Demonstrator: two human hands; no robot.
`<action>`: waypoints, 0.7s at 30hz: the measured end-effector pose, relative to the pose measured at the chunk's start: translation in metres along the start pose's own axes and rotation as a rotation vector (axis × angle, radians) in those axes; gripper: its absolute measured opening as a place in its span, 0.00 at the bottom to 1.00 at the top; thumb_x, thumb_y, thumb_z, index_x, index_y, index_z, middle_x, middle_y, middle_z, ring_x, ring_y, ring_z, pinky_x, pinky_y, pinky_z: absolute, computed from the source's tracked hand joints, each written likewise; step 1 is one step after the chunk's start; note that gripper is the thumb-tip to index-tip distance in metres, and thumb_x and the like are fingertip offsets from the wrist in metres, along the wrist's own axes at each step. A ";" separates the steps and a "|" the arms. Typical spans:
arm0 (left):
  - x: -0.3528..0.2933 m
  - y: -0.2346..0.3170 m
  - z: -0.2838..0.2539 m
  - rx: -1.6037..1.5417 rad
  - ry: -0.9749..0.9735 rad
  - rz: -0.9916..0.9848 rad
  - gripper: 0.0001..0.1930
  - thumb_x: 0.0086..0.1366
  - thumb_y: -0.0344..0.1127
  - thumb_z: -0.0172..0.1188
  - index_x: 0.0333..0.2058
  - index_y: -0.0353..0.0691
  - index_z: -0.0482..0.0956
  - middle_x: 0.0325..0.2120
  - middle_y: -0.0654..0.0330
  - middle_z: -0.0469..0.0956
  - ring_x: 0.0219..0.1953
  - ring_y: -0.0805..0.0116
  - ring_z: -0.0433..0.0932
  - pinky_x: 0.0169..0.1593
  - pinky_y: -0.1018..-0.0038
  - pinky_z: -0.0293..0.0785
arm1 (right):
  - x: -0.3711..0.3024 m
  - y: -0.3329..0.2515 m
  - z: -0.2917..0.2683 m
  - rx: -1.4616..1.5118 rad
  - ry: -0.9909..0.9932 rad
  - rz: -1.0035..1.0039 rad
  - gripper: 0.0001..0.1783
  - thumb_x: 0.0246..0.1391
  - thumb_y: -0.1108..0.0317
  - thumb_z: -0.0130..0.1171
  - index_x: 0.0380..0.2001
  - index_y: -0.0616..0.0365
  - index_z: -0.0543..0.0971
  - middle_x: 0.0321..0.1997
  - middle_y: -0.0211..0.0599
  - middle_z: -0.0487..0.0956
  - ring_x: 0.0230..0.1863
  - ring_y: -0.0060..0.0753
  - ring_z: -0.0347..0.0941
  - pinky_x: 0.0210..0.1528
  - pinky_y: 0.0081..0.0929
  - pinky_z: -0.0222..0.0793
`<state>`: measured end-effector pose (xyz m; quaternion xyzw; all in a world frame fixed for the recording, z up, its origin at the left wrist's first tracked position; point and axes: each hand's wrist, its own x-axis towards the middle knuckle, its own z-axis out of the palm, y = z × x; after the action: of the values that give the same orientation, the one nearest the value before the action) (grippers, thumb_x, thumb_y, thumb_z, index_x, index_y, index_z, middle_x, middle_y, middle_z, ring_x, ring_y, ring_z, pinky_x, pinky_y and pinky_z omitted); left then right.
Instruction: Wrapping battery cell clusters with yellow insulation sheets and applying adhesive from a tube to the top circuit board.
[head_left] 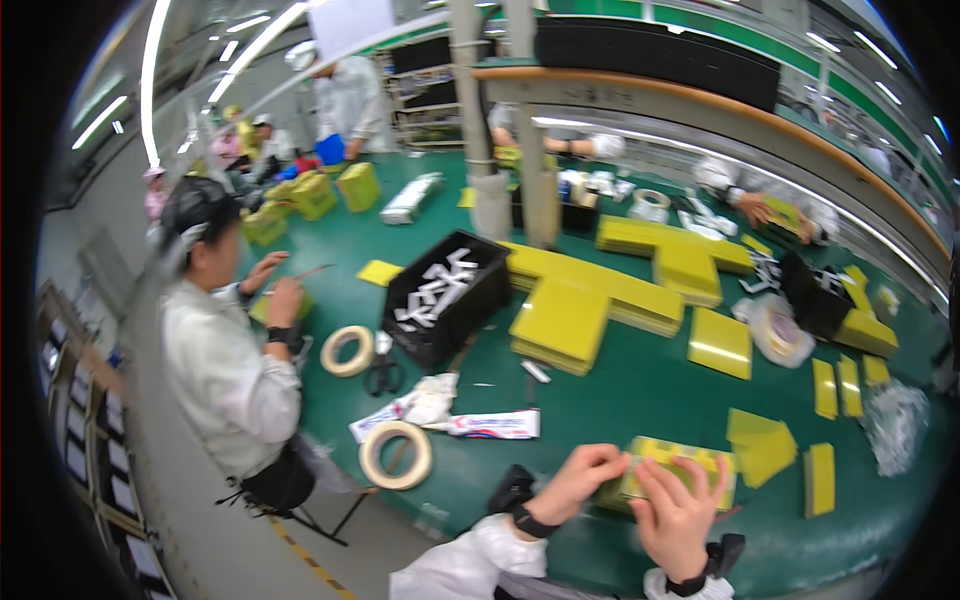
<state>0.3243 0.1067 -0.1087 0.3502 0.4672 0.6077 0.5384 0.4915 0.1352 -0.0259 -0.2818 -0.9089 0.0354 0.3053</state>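
A yellow block-shaped piece, perhaps a wrapped pack or stack, lies on the green table close in front of me. My left hand is at its left end, thumb and fingertips pinched together near the upper corner. What is in that pinch is too small to make out. My right hand rests over the near side of the block, its fingers stretched out and spread across the top. Part of the block is hidden behind the hands. Loose yellow sheets lie just right of it, with a narrow yellow stack farther right.
Left of my hands lie tape rolls, a white tube and scissors. Beyond stand a black bin of white strips and yellow stacks. A co-worker sits at left. A metal post rises from the table.
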 end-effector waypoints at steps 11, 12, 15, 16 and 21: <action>-0.008 -0.004 -0.013 -0.040 -0.069 -0.157 0.17 0.66 0.45 0.57 0.20 0.43 0.71 0.18 0.75 0.63 0.24 0.84 0.58 0.28 0.82 0.53 | 0.000 -0.018 0.001 0.020 0.028 -0.037 0.17 0.47 0.62 0.58 0.40 0.57 0.80 0.45 0.30 0.78 0.51 0.44 0.66 0.65 0.61 0.39; -0.008 -0.005 -0.013 -0.032 -0.055 -0.192 0.17 0.65 0.44 0.57 0.19 0.44 0.70 0.18 0.76 0.62 0.23 0.85 0.58 0.27 0.82 0.52 | 0.000 -0.019 0.000 0.023 0.028 -0.030 0.16 0.47 0.63 0.58 0.40 0.57 0.80 0.45 0.30 0.78 0.51 0.44 0.66 0.65 0.61 0.39; -0.003 -0.009 -0.017 0.062 -0.027 -0.072 0.17 0.64 0.41 0.59 0.17 0.45 0.68 0.17 0.76 0.62 0.22 0.86 0.57 0.24 0.82 0.50 | 0.002 -0.018 -0.004 0.029 0.056 -0.026 0.16 0.47 0.63 0.58 0.40 0.57 0.80 0.45 0.30 0.78 0.51 0.44 0.67 0.66 0.60 0.39; -0.001 -0.007 -0.014 0.090 0.018 -0.058 0.15 0.62 0.36 0.61 0.19 0.45 0.67 0.18 0.76 0.64 0.23 0.87 0.59 0.25 0.83 0.52 | 0.002 -0.012 -0.002 0.030 0.057 -0.037 0.17 0.46 0.61 0.59 0.39 0.55 0.80 0.45 0.28 0.79 0.51 0.42 0.67 0.65 0.61 0.39; -0.004 -0.026 -0.023 0.247 0.280 0.038 0.08 0.60 0.33 0.63 0.33 0.38 0.73 0.22 0.72 0.68 0.25 0.85 0.63 0.29 0.85 0.60 | 0.002 0.001 0.009 0.072 0.050 -0.034 0.15 0.45 0.60 0.63 0.37 0.53 0.81 0.42 0.26 0.80 0.53 0.37 0.70 0.65 0.62 0.39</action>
<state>0.3126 0.0978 -0.1404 0.3344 0.6019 0.5988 0.4092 0.4858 0.1380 -0.0325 -0.2556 -0.9038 0.0560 0.3386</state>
